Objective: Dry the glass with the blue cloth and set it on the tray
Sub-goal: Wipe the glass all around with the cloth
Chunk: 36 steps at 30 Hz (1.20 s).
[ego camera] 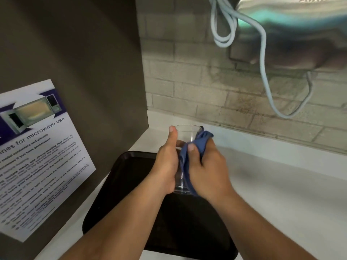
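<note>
A clear drinking glass (187, 135) is held upright in the air above the black tray (122, 184). My left hand (167, 166) grips its left side, thumb up along the rim. My right hand (206, 169) presses the blue cloth (189, 158) against the glass's right side, thumb on the cloth. The cloth wraps from the rim down to the base. The lower part of the glass is mostly hidden between my hands.
The tray lies on a white counter (281, 184) against a brick-tiled wall (206, 81). A dark cabinet side (84, 62) with a microwave-use notice (37, 156) stands at the left. A pale cable (262, 62) hangs from a steel appliance (300, 25) at the upper right.
</note>
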Motion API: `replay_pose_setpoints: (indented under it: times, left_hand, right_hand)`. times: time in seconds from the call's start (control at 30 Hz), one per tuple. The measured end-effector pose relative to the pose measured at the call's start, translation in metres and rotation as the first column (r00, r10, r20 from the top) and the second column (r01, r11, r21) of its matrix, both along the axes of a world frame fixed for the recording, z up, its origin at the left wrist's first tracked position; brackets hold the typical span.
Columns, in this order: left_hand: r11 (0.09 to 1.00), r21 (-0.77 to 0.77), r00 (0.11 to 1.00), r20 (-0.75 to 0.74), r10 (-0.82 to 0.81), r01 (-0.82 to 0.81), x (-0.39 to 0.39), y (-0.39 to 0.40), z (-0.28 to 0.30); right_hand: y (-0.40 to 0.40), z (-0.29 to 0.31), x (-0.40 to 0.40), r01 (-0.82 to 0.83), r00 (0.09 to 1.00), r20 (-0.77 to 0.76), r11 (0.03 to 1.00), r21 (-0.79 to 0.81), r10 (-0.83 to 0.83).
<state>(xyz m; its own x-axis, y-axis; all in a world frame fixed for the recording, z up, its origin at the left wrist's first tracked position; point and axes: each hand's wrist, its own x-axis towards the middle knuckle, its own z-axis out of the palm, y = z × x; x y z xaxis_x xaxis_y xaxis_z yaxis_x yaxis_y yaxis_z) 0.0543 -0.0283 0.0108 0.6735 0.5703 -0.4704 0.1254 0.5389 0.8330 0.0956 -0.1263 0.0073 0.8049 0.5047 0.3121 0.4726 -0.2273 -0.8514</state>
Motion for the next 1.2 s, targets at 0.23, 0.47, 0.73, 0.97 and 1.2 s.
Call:
replay_pose_setpoints:
  times: [0.23,0.47,0.73,0.97,1.2]
  left_hand:
    - [0.996,0.025,0.993,0.073,-0.091,0.089,-0.004,-0.002,0.004]
    - [0.993,0.102,0.997,0.04,-0.07,0.066,0.001,-0.003,0.005]
    - [0.999,-0.012,0.999,-0.013,0.045,-0.045,0.001,0.002,0.02]
    - [0.997,-0.055,0.998,-0.005,0.055,-0.055,0.004,0.001,0.012]
    - [0.998,0.042,0.998,0.043,0.049,-0.05,0.005,0.004,0.016]
  right_hand:
    - [0.011,0.007,0.024,0.032,0.985,-0.171,0.998,0.054,-0.022]
    - [0.016,0.006,0.025,0.072,0.994,-0.09,0.994,0.078,-0.065]
    - [-0.003,-0.005,0.026,-0.049,0.9,-0.43,0.997,0.064,0.071]
    - [-0.004,-0.002,-0.002,-0.036,0.985,0.167,0.997,-0.065,0.046]
    - [0.011,0.021,0.034,0.015,0.943,-0.334,0.999,0.042,0.0]
